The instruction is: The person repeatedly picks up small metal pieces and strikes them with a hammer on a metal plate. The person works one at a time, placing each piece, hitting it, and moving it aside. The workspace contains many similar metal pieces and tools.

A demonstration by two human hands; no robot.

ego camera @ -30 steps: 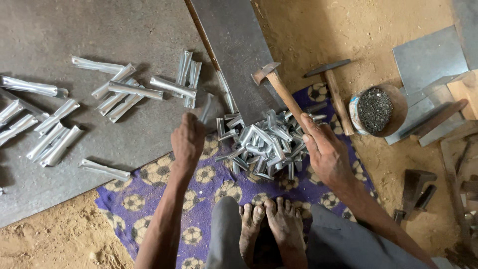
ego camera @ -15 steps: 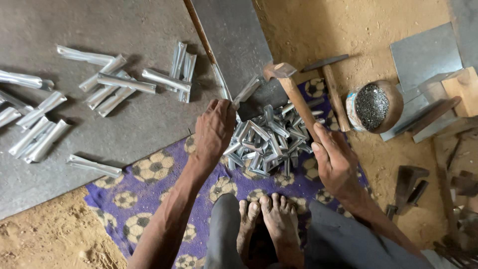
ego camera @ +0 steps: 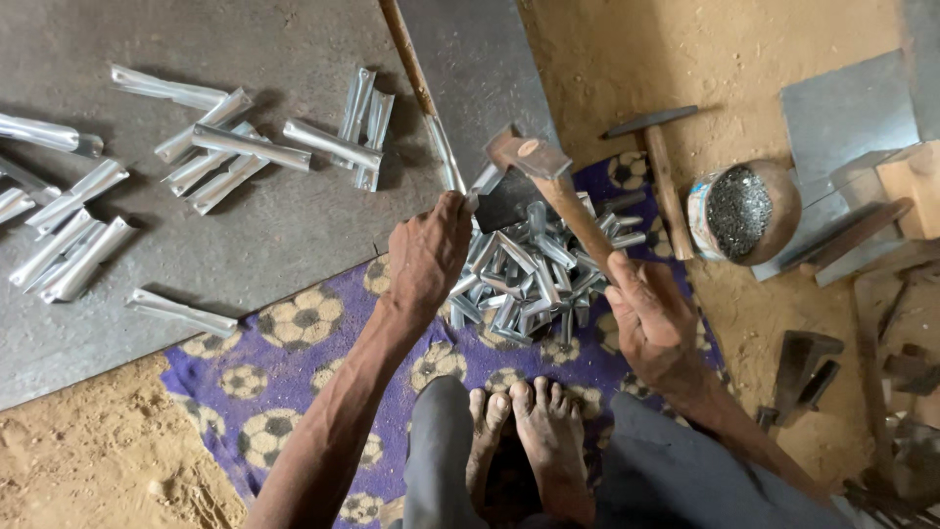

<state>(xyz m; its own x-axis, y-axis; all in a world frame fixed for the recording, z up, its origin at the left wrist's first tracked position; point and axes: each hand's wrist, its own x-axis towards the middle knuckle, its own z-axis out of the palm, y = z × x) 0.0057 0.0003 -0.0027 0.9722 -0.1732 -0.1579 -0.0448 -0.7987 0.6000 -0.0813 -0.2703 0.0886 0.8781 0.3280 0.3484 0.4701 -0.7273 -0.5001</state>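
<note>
Pinching a small folded metal piece (ego camera: pixel 482 184) at the pile's far-left edge, left hand (ego camera: pixel 428 257) | right hand (ego camera: pixel 654 318) clenched on hammer (ego camera: pixel 548 181) handle, head raised just right of the piece | handle slants back toward right hand | pile of metal pieces (ego camera: pixel 529 279) between hands

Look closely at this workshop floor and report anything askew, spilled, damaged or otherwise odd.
Nothing looks spilled or broken. The small metal clips lie in a jumbled heap on the purple cloth, just beyond the bare feet. The longer folded metal strips lie scattered at mixed angles on the grey metal sheet. The right hand holds a hammer.
</note>
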